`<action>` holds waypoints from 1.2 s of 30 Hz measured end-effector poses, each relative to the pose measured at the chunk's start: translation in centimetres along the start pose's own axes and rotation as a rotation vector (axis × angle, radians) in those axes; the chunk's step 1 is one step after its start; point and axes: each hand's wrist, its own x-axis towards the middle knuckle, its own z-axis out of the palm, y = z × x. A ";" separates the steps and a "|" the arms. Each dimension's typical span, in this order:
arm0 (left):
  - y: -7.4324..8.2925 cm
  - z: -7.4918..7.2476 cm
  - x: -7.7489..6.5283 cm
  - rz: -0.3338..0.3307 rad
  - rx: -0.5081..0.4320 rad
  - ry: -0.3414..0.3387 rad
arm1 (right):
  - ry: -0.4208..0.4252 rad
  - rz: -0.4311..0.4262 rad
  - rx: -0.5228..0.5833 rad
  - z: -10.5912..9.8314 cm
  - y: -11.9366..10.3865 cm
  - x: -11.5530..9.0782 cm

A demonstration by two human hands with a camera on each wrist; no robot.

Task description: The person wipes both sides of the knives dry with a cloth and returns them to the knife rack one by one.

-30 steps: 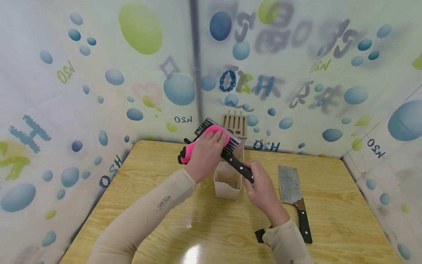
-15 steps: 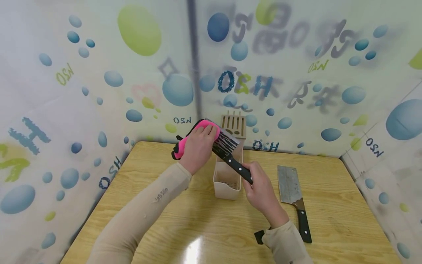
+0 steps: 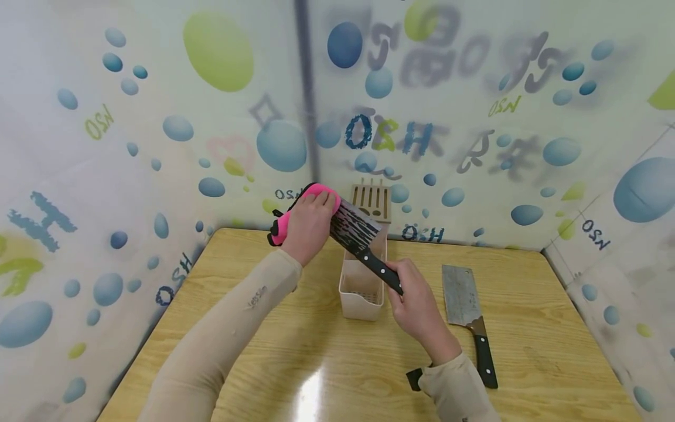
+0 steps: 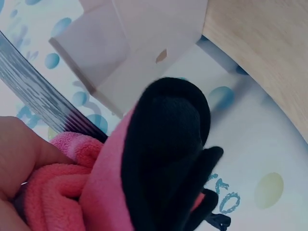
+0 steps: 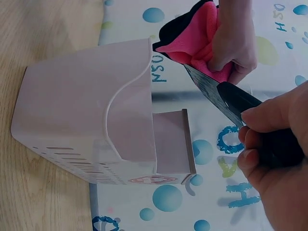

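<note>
My right hand point(image 3: 419, 308) grips the black riveted handle point(image 3: 383, 271) of a broad kitchen knife. Its blade point(image 3: 358, 225), streaked with dark marks, tilts up to the far left above the table. At the blade's far end my left hand point(image 3: 308, 225) pinches a pink cloth point(image 3: 282, 227) with black edging against it. In the left wrist view the cloth point(image 4: 62, 197) is bunched and folded around the blade point(image 4: 43, 91), and the blade's tip is hidden. The right wrist view shows the fingers of my right hand point(image 5: 279, 144) curled around the handle.
Behind and below the knife stands a pale knife holder point(image 3: 360, 306) with a slotted brown top point(image 3: 371, 202). A cleaver point(image 3: 462, 299) lies on the wooden table point(image 3: 532, 340) to the right. Patterned curtains point(image 3: 474, 117) enclose the table's back and sides.
My left hand and the pink cloth have slid up and left along the blade to its far end, baring more of the blade by the handle. My right hand stays nearly still.
</note>
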 end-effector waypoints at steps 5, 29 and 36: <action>0.2 -0.2 0.2 0.015 0.019 -0.020 | -0.007 -0.001 -0.011 0.2 0.0 0.0; 3.9 -1.1 -1.8 0.175 0.049 0.028 | 0.004 0.030 -0.001 0.7 -0.2 0.1; 5.1 -1.7 -2.4 0.220 0.077 0.083 | 0.018 0.031 0.000 0.7 -0.1 0.1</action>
